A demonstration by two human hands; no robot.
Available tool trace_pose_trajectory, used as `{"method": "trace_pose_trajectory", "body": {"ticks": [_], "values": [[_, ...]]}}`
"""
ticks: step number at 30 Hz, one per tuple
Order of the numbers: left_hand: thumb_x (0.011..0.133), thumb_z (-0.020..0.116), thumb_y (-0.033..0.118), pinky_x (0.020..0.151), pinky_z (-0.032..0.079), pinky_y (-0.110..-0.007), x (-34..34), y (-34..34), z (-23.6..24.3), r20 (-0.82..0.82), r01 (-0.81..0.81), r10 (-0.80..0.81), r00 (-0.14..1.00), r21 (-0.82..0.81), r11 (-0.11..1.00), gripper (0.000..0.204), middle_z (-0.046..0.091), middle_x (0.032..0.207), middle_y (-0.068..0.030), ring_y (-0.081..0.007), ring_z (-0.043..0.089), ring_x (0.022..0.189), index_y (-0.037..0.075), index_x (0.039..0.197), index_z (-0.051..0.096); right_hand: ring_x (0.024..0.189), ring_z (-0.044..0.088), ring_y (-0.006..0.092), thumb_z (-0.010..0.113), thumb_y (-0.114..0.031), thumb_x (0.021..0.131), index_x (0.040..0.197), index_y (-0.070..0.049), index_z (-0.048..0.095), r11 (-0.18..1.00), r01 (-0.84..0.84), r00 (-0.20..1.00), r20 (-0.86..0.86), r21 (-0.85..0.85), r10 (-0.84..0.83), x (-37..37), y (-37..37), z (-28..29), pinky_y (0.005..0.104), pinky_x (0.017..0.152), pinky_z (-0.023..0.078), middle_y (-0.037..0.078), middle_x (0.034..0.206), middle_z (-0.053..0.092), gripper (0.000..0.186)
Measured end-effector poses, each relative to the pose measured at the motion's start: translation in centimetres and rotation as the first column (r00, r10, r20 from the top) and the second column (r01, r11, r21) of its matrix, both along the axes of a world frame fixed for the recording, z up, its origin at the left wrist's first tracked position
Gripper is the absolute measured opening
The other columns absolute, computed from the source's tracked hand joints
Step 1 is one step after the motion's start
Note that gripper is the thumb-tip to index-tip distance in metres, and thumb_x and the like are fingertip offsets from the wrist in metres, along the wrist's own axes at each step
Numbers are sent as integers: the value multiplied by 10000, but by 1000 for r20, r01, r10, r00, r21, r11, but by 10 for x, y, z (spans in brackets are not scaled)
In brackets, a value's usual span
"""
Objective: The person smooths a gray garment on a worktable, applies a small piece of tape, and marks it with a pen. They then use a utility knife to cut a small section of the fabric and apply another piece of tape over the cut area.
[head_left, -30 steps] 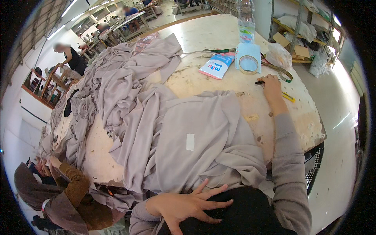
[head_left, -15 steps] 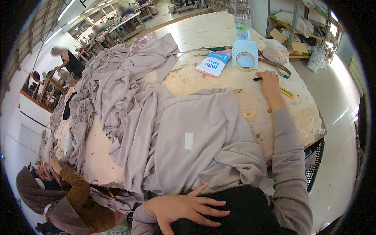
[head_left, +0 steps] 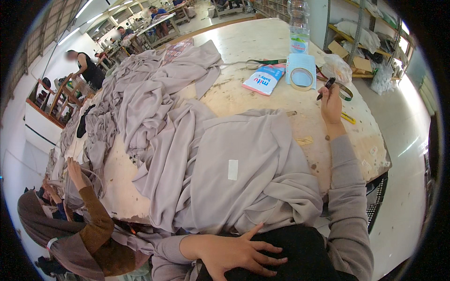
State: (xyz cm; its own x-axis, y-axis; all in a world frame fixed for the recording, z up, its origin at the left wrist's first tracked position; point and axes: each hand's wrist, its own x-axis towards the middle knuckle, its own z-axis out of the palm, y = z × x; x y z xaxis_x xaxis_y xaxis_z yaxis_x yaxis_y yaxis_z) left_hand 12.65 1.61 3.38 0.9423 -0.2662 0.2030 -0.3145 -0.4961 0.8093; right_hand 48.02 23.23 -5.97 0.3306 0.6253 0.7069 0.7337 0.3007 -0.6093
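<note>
My left hand (head_left: 246,255) rests spread on black cloth (head_left: 300,243) at the bottom. My right hand (head_left: 331,105) is raised at the table's right, closed on a black pen-like tool (head_left: 328,87); its exact kind is unclear. Left of it lies grey fabric (head_left: 234,140) in loose folds, bearing a small white label (head_left: 232,169). A yellow cutter (head_left: 348,117) lies right of that hand. Just beyond are a tape roll (head_left: 295,84) on a light blue pad (head_left: 307,61), a blue-and-white packet (head_left: 258,84) and a green measuring tape (head_left: 346,96).
More grey fabric (head_left: 140,93) is heaped along the table (head_left: 112,182). A plastic bottle (head_left: 298,28) and clear bag (head_left: 337,65) stand at the back. A co-worker (head_left: 93,239) works close at the lower left; others are farther back. Metal shelves (head_left: 363,51) stand right.
My right hand has lifted slightly from the tabletop, tilting the black tool upright. The co-worker's hand at the left has risen. My left hand stays spread, shifted slightly right in view.
</note>
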Motion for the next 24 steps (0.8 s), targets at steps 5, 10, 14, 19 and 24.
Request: {"method": "trace_pose_trajectory", "body": {"ticks": [5,10,14,19,24], "values": [[617,430,826,943,17,-673,-7,0,2,-53,-91,77,996,-371,924,1097,342,1357,-266,-426,253,1294,-68,1252,442,694,620,258,411,-262,947,1034,-30,420,999,-50,997,-52,-5,50,2,3,-2,355,610,470,91,801,635,248],[596,386,859,908,-63,-703,-3,1,5,-65,-8,4,998,-59,998,1177,266,1402,-264,-397,200,1328,-71,1315,351,701,613,204,389,-241,961,1044,-9,396,993,-90,992,-84,71,96,0,1,1,314,642,480,96,866,634,246],[574,429,862,898,-39,-726,3,-1,5,-88,35,-35,995,-1,999,1204,247,1411,-267,-389,230,1323,-65,1334,318,748,597,179,391,-203,960,1064,3,380,981,-151,975,-146,120,168,-1,3,0,303,681,481,109,933,617,231],[573,431,861,908,-47,-720,4,-6,-2,-102,22,-24,994,-18,1000,1196,247,1414,-259,-389,225,1324,-55,1334,326,791,585,164,448,-153,934,1046,-6,407,958,-199,950,-198,207,240,0,9,-6,284,692,478,99,906,597,189],[735,403,693,1005,72,-603,-15,11,-12,-99,-192,171,980,-268,944,956,304,1396,-221,-354,260,1314,-47,1335,324,724,559,153,555,-77,844,949,-7,475,971,-9,997,73,240,-9,-6,5,10,259,648,465,64,813,544,150]]}}
